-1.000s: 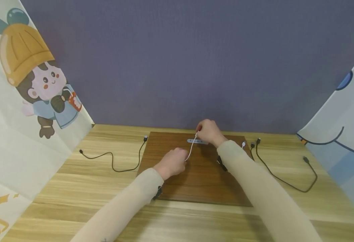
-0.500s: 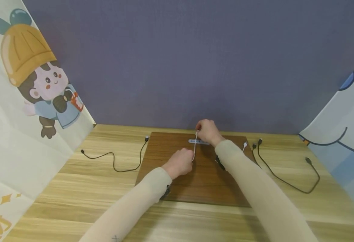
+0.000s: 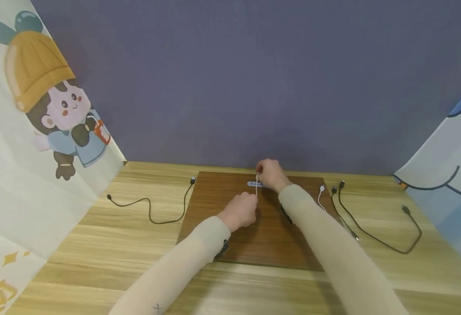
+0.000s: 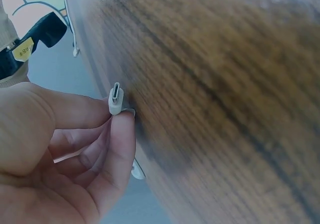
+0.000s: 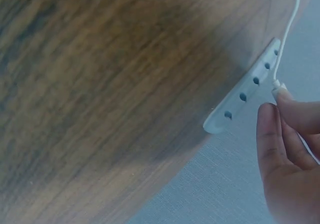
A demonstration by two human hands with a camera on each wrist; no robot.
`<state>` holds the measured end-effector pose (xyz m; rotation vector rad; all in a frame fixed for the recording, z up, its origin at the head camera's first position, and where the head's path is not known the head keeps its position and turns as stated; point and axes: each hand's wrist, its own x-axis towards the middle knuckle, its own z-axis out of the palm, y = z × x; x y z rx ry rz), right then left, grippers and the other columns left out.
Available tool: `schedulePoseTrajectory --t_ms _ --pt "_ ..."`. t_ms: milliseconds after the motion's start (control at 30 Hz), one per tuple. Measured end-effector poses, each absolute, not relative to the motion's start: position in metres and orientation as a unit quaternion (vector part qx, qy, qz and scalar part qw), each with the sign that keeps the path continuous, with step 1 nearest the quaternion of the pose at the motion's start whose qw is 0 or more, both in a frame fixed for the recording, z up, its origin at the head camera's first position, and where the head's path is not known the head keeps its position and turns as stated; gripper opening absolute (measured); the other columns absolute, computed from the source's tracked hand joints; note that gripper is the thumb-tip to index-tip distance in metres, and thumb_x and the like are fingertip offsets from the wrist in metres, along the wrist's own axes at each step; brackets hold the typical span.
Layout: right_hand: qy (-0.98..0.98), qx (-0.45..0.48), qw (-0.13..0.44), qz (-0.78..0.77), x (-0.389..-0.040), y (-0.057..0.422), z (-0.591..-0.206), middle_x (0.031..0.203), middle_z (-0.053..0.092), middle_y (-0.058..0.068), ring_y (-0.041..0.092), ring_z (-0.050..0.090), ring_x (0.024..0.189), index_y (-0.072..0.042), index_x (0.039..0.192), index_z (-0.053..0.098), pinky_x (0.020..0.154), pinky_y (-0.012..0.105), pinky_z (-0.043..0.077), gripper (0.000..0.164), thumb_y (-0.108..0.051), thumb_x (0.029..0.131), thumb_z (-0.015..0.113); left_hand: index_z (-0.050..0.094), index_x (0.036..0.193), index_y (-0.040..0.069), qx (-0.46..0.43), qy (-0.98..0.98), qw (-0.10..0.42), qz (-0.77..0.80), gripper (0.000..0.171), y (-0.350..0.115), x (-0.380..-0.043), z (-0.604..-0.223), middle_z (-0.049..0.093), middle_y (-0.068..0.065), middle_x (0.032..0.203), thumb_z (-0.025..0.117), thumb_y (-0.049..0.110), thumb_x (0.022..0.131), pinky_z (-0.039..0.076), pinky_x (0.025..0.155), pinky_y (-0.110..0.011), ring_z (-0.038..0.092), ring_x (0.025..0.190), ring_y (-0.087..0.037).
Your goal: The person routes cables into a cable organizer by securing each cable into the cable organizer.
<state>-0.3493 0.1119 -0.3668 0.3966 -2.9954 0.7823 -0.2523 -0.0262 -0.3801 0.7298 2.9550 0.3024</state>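
A thin white charging cable [image 3: 256, 189] runs between both hands over the dark brown board [image 3: 277, 245]. My left hand [image 3: 239, 211] pinches its USB-C plug [image 4: 116, 104] between thumb and finger, metal tip showing, close to the board's surface. At the board's far edge, my right hand [image 3: 271, 176] holds the cable's other end [image 5: 276, 88] with thumb and fingertips. Right beside that hand lies a pale cable organizer strip [image 5: 235, 106] with several slots, partly hidden by the hand in the head view. The cable end appears apart from the slots.
To the left on the light wooden table [image 3: 136, 245] lies a black cable [image 3: 150, 213]. Right of the board are another black cable [image 3: 342, 221] and a longer black one [image 3: 376, 239]. A white cable [image 3: 321, 197] lies near the board's right edge. A grey panel [image 3: 230, 87] rises behind.
My left hand has shifted right, and the white cable between the hands has gone from slanted to nearly straight. My right hand has come slightly down toward the strip, still gripping its end.
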Motion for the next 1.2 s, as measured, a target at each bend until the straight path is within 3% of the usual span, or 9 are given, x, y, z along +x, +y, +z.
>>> schedulePoseTrajectory --t_ms 433,767,1033,1200 --pt "-0.965 0.121 0.005 0.231 -0.355 0.102 -0.375 0.117 0.068 0.019 0.034 0.065 0.105 0.001 0.12 0.069 0.089 0.044 0.054 0.03 0.005 0.092 0.059 0.067 0.081 0.006 0.251 0.965 0.024 0.072 0.008 -0.022 -0.247 -0.381 0.066 -0.008 0.078 0.069 0.001 0.086 0.053 0.056 -0.032 0.06 0.063 -0.018" --pt "-0.969 0.107 -0.01 0.221 -0.359 0.107 -0.379 0.112 0.066 0.019 0.031 0.063 0.094 0.001 0.117 0.068 0.079 0.041 0.055 0.026 0.002 0.092 0.058 0.068 0.082 0.006 0.266 0.963 0.016 0.052 0.009 -0.015 -0.242 -0.378 0.069 -0.01 0.08 0.068 0.001 0.09 0.053 0.055 -0.032 0.062 0.064 -0.017" --pt "-0.966 0.116 -0.024 0.23 -0.355 0.108 -0.385 0.13 0.065 0.018 0.037 0.057 0.123 -0.002 0.132 0.065 0.095 0.046 0.051 0.032 -0.008 0.101 0.058 0.07 0.085 0.008 0.28 0.96 0.01 0.019 0.007 -0.013 -0.238 -0.38 0.071 -0.009 0.084 0.071 0.005 0.091 0.057 0.06 -0.033 0.069 0.073 -0.02" --pt "-0.964 0.138 -0.037 0.224 -0.352 0.11 -0.385 0.138 0.061 0.019 0.038 0.053 0.131 -0.002 0.138 0.061 0.1 0.047 0.049 0.036 -0.01 0.103 0.057 0.071 0.087 0.008 0.266 0.964 0.02 0.024 0.004 -0.013 -0.237 -0.378 0.07 -0.01 0.086 0.071 0.007 0.091 0.057 0.059 -0.035 0.068 0.073 -0.021"
